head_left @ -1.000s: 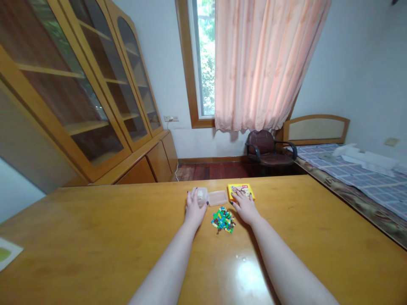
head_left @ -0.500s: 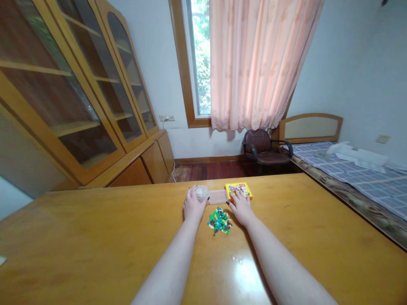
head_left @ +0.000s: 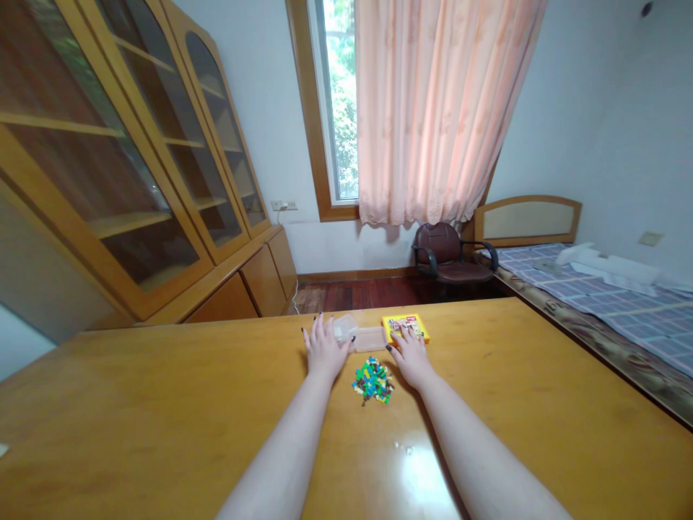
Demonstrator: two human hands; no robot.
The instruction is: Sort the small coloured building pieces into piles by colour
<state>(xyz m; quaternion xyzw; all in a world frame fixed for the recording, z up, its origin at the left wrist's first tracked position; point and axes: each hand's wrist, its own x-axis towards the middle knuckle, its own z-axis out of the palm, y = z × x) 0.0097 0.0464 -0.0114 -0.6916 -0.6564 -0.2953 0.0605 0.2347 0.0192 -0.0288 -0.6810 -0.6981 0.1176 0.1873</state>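
Fingers spread, my left hand rests at the left side of a clear plastic container, its thumb by the container's near edge. A flat translucent lid lies to the right of the container, between my hands. My right hand lies with fingers apart over the near part of a yellow box with printed pictures. In front of these, between my wrists, is a small pile of tiny building bricks in green, blue, yellow, white and brown.
The wooden table fills the foreground. A few tiny clear bits lie nearer me. Beyond the far edge stand a brown armchair and, to the right, a bed. A glass-door cabinet stands at the left.
My left hand has shifted slightly left and its fingers have spread off the container, showing more of it. My right hand stays on the yellow box.
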